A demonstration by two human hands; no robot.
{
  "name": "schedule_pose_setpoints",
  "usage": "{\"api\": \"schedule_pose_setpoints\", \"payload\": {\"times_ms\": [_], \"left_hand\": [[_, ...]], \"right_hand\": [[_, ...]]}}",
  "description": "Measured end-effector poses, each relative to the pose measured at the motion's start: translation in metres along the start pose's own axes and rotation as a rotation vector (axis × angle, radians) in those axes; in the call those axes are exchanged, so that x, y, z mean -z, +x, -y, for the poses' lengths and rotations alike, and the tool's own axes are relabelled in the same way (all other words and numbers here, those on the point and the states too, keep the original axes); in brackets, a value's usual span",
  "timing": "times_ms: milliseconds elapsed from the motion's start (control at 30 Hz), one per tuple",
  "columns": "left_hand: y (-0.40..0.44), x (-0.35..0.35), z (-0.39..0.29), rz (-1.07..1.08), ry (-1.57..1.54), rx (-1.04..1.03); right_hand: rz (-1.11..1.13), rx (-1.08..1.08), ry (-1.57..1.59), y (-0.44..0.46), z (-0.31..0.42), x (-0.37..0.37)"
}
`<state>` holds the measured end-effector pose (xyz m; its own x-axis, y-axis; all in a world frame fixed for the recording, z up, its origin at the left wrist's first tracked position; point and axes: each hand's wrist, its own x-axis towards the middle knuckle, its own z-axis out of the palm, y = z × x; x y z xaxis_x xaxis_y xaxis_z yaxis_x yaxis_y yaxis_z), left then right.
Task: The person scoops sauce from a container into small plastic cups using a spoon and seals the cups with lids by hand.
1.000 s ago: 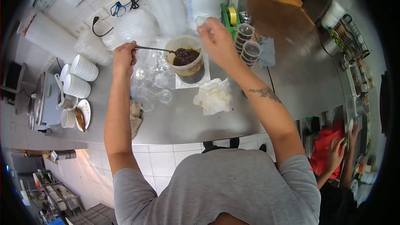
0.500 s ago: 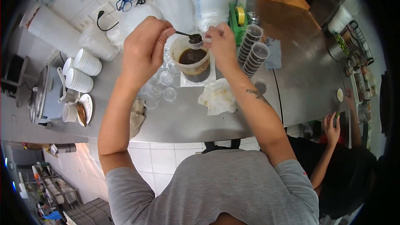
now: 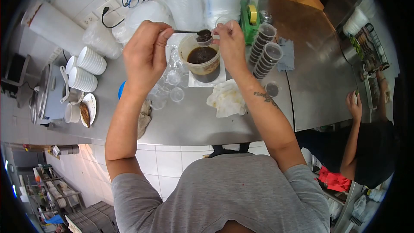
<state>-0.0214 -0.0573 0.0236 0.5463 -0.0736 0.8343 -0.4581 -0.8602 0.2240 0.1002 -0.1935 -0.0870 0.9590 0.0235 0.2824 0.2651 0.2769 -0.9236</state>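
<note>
My left hand (image 3: 145,51) is closed around the handle of a spoon (image 3: 186,31). Dark, wet sauce fills the spoon's bowl, which sits at the mouth of a small clear plastic cup (image 3: 204,42). Pinched at its rim, that cup is in my right hand (image 3: 230,43). Below both hands stands a tub (image 3: 199,68) of dark brown sauce, on a white sheet. Several clear cups (image 3: 177,95) lie loose left of the tub. Stacked cups with dark contents (image 3: 270,58) rise to the right, and a single cup (image 3: 271,89) stands in front of them.
Crumpled paper (image 3: 226,99) lies before the tub. A green device with yellow tape (image 3: 249,19) stands behind the stacks. White bowls (image 3: 83,79) and a plate (image 3: 91,108) are at left, near a cloth (image 3: 144,118). A co-worker's hand (image 3: 354,105) is at far right.
The spoon now lies more level, its loaded bowl over the cup. My left hand has shifted slightly left and down. The co-worker at right has changed position.
</note>
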Motion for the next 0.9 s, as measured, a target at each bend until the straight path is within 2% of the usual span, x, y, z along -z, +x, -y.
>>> {"api": "schedule_pose_setpoints", "payload": {"times_ms": [100,200,233,333,467,567,633,700,800,900], "left_hand": [[-0.007,-0.004,0.006,0.005,-0.001,0.001],[-0.006,-0.005,0.010,-0.125,-0.021,0.145],[-0.008,-0.005,0.014,-0.152,-0.053,0.209],[-0.013,0.001,0.022,-0.266,-0.154,0.453],[-0.026,0.013,0.042,-0.386,-0.350,0.706],[-0.043,-0.007,0.053,-0.230,-0.125,0.710],[-0.062,-0.051,0.064,-0.194,-0.108,0.427],[-0.064,-0.072,0.053,0.011,-0.115,0.308],[-0.063,-0.074,0.048,0.123,-0.199,0.412],[-0.062,-0.054,0.062,0.106,-0.193,0.735]], "right_hand": [[-0.002,0.006,-0.016,-0.002,-0.001,0.001],[0.004,0.036,-0.039,-0.001,-0.004,0.002],[0.010,0.050,-0.050,-0.001,-0.005,0.004],[0.020,-0.112,0.031,-0.007,0.012,0.009],[0.006,-0.104,0.189,-0.008,0.008,0.025],[-0.051,-0.117,0.275,-0.013,0.013,0.033],[-0.084,-0.114,0.251,-0.017,0.020,0.033],[-0.059,-0.055,0.219,-0.016,0.016,0.033],[-0.020,0.040,0.108,-0.015,0.009,0.035],[-0.021,0.140,-0.097,-0.015,0.010,0.039]]}}
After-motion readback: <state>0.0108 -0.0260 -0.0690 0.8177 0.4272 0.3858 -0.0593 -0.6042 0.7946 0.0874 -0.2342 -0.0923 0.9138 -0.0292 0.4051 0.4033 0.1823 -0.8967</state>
